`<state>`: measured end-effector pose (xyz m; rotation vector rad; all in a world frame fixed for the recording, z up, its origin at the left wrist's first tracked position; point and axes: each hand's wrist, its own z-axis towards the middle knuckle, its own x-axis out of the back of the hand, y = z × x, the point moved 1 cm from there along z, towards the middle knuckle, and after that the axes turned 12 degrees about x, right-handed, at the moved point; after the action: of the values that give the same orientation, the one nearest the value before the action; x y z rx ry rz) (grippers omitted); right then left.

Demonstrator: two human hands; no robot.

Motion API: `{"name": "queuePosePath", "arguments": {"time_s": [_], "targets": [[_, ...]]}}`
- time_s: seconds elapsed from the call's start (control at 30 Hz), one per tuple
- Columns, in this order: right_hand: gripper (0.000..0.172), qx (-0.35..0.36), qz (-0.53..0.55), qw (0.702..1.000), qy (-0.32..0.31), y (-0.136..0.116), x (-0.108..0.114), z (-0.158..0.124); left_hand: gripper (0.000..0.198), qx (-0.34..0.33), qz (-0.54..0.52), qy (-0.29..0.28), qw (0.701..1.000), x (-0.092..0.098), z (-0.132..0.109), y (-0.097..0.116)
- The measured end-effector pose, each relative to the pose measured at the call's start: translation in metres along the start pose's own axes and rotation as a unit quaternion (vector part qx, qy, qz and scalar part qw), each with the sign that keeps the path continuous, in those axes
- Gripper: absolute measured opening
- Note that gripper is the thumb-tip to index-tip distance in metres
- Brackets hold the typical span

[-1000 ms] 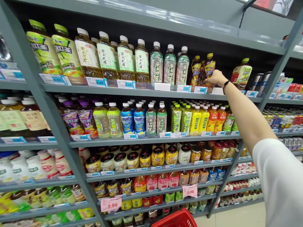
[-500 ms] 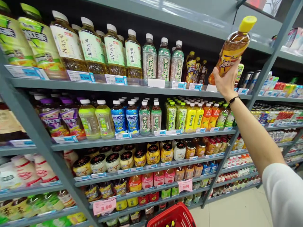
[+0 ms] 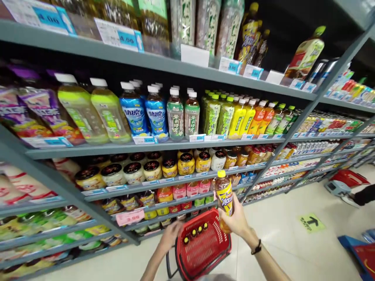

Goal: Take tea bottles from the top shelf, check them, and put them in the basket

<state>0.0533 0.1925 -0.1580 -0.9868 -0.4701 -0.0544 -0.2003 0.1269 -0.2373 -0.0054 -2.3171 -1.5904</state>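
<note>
My right hand [image 3: 238,221] is closed round an amber tea bottle [image 3: 224,196] with a yellow cap and yellow label, held upright just above the right rim of a red shopping basket [image 3: 202,249]. Three yellow-capped bottles [image 3: 195,232] stand inside the basket at its far end. My left hand [image 3: 170,236] grips the basket at its left side, fingers wrapped. More bottles of the same tea [image 3: 249,33] stand on the top shelf.
Grey shelving [image 3: 152,146] full of drink bottles, jars and cups runs along the left and ahead. Pale floor with a green arrow sticker [image 3: 312,222] lies to the right. A red basket [image 3: 348,177] and a person's leg [image 3: 363,195] are at the far right.
My right hand has taken the tea bottle from the top shelf and lowered it to the red basket. The view has tilted down, bringing my left hand and the basket into sight.
</note>
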Motion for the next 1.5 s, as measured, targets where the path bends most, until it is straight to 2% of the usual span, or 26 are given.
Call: {"name": "queuePosePath", "arguments": {"time_s": [0.1,0.2,0.27,0.33,0.43,0.47,0.53,0.6,0.67,0.73,0.8,0.87,0.97,1.03,1.13,1.23,1.4,1.5], "targets": [[0.048,-0.11,0.057,0.992,0.011,0.016,-0.036,-0.043,0.08,-0.031,-0.072,-0.081,0.994,-0.02,0.0,0.004],[0.059,-0.145,0.061,0.988,-0.004,0.01,-0.052,-0.065,0.073,-0.083,-0.183,-0.194,0.96,-0.049,-0.006,0.025],[0.067,-0.152,0.034,0.988,-0.013,-0.001,-0.056,-0.071,0.077,-0.061,-0.241,-0.206,0.946,-0.062,-0.014,0.04],[0.074,-0.147,0.04,0.988,-0.002,-0.012,-0.059,-0.075,0.078,-0.036,-0.293,-0.188,0.937,-0.065,-0.023,0.052],[0.077,-0.127,0.175,0.975,0.052,-0.025,-0.06,-0.087,0.072,-0.044,-0.349,-0.18,0.919,-0.059,-0.039,0.069],[0.073,-0.136,0.241,0.958,0.074,-0.028,-0.06,-0.093,0.068,-0.051,-0.365,-0.176,0.913,-0.057,-0.045,0.075],[0.068,-0.192,0.37,0.904,0.093,-0.031,-0.06,-0.105,0.059,-0.069,-0.386,-0.158,0.906,-0.054,-0.06,0.087],[0.071,-0.263,0.471,0.84,0.058,-0.033,-0.059,-0.117,0.055,-0.088,-0.386,-0.144,0.907,-0.057,-0.078,0.097],[0.074,-0.304,0.541,0.784,-0.005,-0.036,-0.055,-0.127,0.06,-0.106,-0.376,-0.147,0.909,-0.064,-0.096,0.106],[0.073,-0.308,0.587,0.747,-0.044,-0.039,-0.048,-0.135,0.067,-0.109,-0.369,-0.154,0.91,-0.073,-0.113,0.112],[0.069,-0.301,0.611,0.731,-0.048,-0.041,-0.036,-0.142,0.069,-0.094,-0.357,-0.16,0.916,-0.085,-0.125,0.116],[0.063,-0.29,0.61,0.737,-0.006,-0.042,-0.02,-0.149,0.069,-0.085,-0.344,-0.17,0.92,-0.097,-0.135,0.119],[0.051,-0.263,0.57,0.773,0.09,-0.04,0.008,-0.162,0.073,-0.097,-0.335,-0.192,0.917,-0.117,-0.146,0.127],[0.052,-0.249,0.539,0.796,0.12,-0.033,0.026,-0.174,0.076,-0.106,-0.319,-0.192,0.922,-0.131,-0.154,0.134],[0.062,-0.246,0.489,0.827,0.129,-0.018,0.049,-0.192,0.078,-0.119,-0.305,-0.163,0.931,-0.152,-0.166,0.142],[0.07,-0.233,0.446,0.857,0.112,-0.004,0.071,-0.206,0.081,-0.117,-0.303,-0.115,0.939,-0.173,-0.176,0.144],[0.062,-0.151,0.393,0.904,0.079,0.007,0.104,-0.22,0.08,-0.134,-0.314,-0.035,0.939,-0.207,-0.19,0.138],[0.057,-0.117,0.352,0.924,0.096,0.009,0.115,-0.228,0.078,-0.181,-0.329,0.004,0.927,-0.224,-0.199,0.136]]}}
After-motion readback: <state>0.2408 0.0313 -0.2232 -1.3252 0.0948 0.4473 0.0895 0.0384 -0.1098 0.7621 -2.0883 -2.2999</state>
